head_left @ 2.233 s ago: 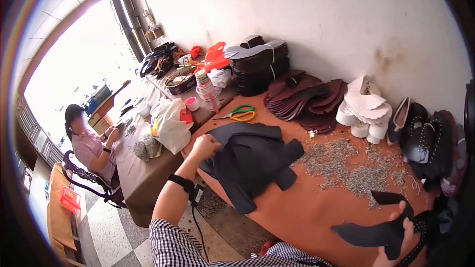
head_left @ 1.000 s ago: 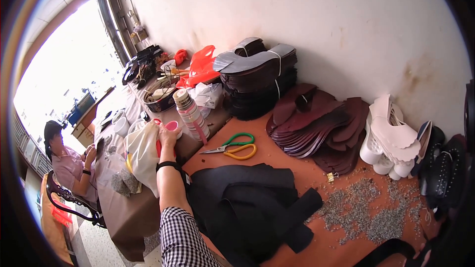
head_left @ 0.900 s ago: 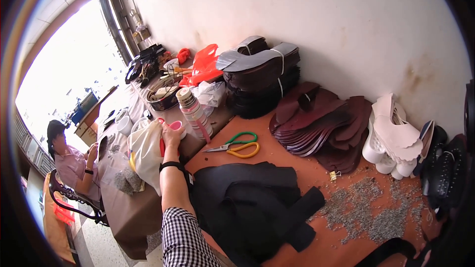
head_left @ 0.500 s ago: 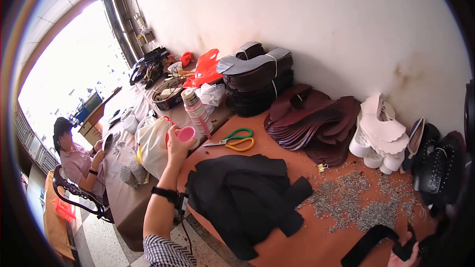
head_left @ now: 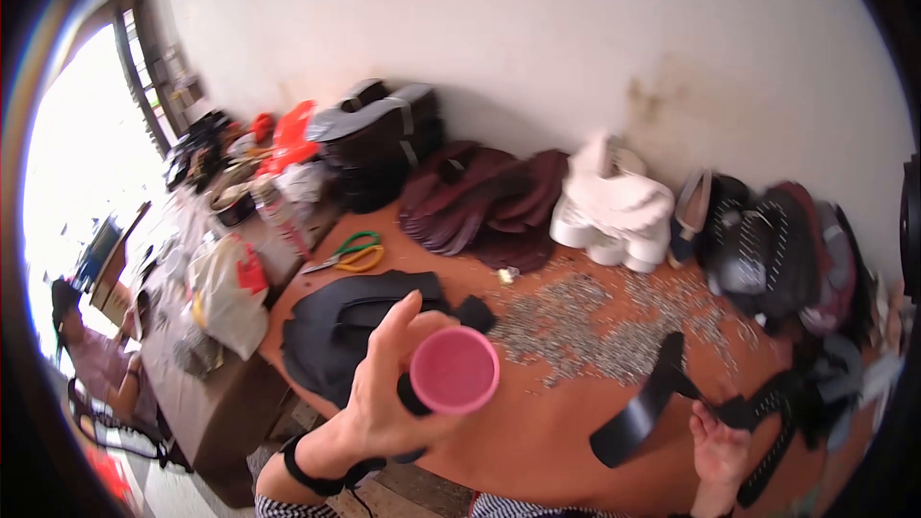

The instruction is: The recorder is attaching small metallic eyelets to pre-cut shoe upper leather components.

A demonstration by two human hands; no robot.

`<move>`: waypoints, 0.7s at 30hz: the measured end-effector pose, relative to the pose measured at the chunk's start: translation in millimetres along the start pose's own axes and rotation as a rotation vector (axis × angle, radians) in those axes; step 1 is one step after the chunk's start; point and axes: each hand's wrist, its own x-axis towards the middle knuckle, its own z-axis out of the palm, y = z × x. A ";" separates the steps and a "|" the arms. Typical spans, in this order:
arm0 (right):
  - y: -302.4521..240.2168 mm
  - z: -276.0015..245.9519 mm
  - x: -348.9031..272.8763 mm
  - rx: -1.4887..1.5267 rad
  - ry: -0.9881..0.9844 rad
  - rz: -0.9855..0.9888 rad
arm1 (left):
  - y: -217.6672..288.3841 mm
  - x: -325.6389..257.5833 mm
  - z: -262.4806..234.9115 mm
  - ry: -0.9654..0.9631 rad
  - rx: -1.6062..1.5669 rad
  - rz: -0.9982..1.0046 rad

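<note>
My left hand (head_left: 384, 388) grips a small pink cup (head_left: 455, 370), whose round mouth faces me, above the front edge of the orange-brown table. Behind that hand lies a pile of black cut pieces (head_left: 331, 331). At the lower right, my right hand (head_left: 720, 451) has its fingers curled at the end of a curved black strip (head_left: 633, 422), apparently pinching it. Some blur hides the exact grip. Beyond the strip, many small silvery metal bits (head_left: 566, 331) are spread over the table.
Scissors (head_left: 350, 254) with green and yellow handles lie near maroon cut pieces (head_left: 480, 201). Along the wall stand a tied black stack (head_left: 379, 149), white shoe parts (head_left: 614, 201) and black studded pieces (head_left: 758, 240). A cloth bag (head_left: 225, 293) and a seated person (head_left: 101, 355) are at the left.
My left hand has brought the pink cup from the left table over to the front of the orange-brown one. The view has swung right, and my right hand shows more fully by the black strip.
</note>
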 end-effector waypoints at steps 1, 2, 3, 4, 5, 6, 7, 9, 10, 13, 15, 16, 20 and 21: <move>3.5 -9.0 -1.3 -0.048 0.042 -0.009 | 14.4 1.6 11.7 0.015 0.021 0.040; 4.0 -17.3 -4.5 -0.095 0.084 -0.016 | 29.4 1.9 21.8 0.032 0.041 0.081; 3.8 -22.1 -6.1 -0.095 0.113 -0.033 | 44.1 -0.5 20.6 -0.114 0.024 0.040; 2.8 -25.2 -6.1 -0.025 0.035 0.005 | 52.8 6.1 28.3 -0.139 -0.002 0.056; 2.2 -27.5 -6.7 0.045 -0.048 0.045 | 62.3 13.4 40.9 -0.093 0.181 0.264; 3.2 -27.9 -6.3 0.043 -0.034 0.038 | 74.5 17.9 49.6 -0.031 0.374 0.462; 5.5 -26.9 -6.1 0.064 -0.033 0.021 | 88.3 24.8 51.6 -0.059 0.119 0.415; 8.5 -29.0 -8.2 0.092 0.004 -0.025 | 84.1 36.3 57.5 -0.207 -0.255 0.592; 7.2 -29.0 -9.2 0.090 0.008 -0.023 | 73.6 35.5 65.9 -0.197 -0.360 0.721; 7.9 -26.5 -7.8 0.032 0.098 -0.123 | 102.1 47.5 79.6 -0.009 -0.328 0.728; 1.8 -26.7 -11.9 -0.017 0.120 -0.133 | 121.8 48.5 72.6 -0.058 -0.253 0.649; 2.4 -28.8 -11.7 -0.062 0.138 -0.134 | 121.9 49.3 75.4 -0.063 -0.245 0.642; 5.3 -44.9 -12.3 -0.032 0.140 -0.179 | 122.2 52.7 100.4 0.224 -0.351 0.793; 2.3 -45.6 -13.3 -0.065 0.140 -0.167 | 124.2 56.4 105.0 0.344 -0.407 0.828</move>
